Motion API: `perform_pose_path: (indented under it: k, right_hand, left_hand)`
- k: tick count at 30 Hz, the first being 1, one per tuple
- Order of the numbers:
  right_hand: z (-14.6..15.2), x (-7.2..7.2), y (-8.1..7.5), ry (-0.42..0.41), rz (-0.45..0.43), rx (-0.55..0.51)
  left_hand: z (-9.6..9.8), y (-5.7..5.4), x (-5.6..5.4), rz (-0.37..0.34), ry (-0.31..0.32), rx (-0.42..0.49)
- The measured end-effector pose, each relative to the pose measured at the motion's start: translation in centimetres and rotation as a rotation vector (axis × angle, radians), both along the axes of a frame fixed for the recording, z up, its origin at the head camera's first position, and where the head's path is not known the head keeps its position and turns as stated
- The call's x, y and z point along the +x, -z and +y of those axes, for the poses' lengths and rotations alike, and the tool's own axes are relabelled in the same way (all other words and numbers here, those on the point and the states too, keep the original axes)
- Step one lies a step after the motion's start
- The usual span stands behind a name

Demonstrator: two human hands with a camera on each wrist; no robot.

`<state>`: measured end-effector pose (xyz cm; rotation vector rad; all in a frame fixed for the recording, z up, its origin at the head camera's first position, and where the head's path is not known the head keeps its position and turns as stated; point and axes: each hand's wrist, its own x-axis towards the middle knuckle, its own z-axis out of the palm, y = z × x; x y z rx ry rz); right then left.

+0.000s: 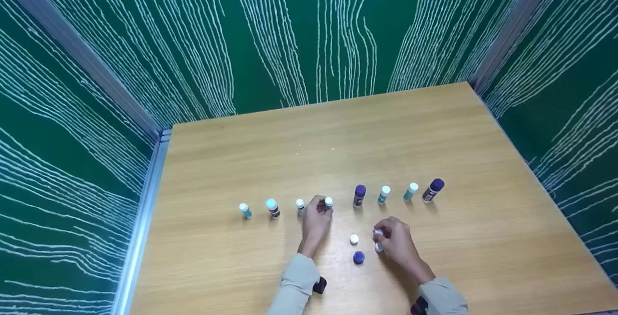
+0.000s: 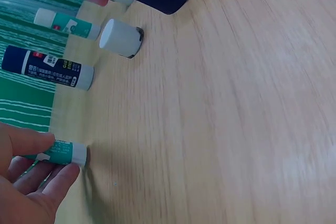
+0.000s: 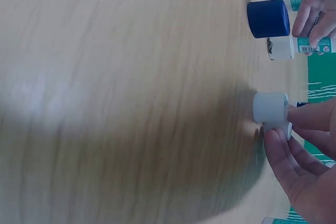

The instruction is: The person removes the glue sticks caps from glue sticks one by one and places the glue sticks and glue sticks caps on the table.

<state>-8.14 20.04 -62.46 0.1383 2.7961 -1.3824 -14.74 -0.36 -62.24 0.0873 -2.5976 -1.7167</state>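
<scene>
My left hand (image 1: 316, 221) grips a green glue stick with a white cap (image 1: 329, 202), which stands upright on the table. In the left wrist view, the thumb and fingers wrap that green glue stick (image 2: 62, 152) just above its white base. My right hand (image 1: 398, 243) pinches a small white cap (image 3: 279, 128) between thumb and fingers. Right beside it another white cap (image 3: 269, 107) sits on the table; whether the two touch I cannot tell. Between the hands, a white cap (image 1: 354, 239) and a dark blue cap (image 1: 358, 257) lie on the wood.
Left of my left hand stand a green glue stick (image 1: 245, 210), a dark one with a turquoise cap (image 1: 273, 208) and a white-capped one (image 1: 300, 206). Several more, including purple-capped glue sticks (image 1: 359, 196) (image 1: 433, 190), stand beyond my right hand. Green walls (image 1: 270, 39) border the table (image 1: 231, 160).
</scene>
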Motion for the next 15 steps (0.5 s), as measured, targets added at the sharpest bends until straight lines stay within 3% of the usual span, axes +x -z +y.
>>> perform_pose_path:
  k: [9,15]
  right_hand:
    - [-0.26,-0.07,0.32,0.033,0.018,-0.028]
    - [-0.10,0.01,0.39,0.056,0.061,-0.028]
  left_hand:
    - [0.15,0.06,0.21,-0.015,-0.042,0.009]
    - [0.45,0.43,0.38,-0.038,-0.025,0.011]
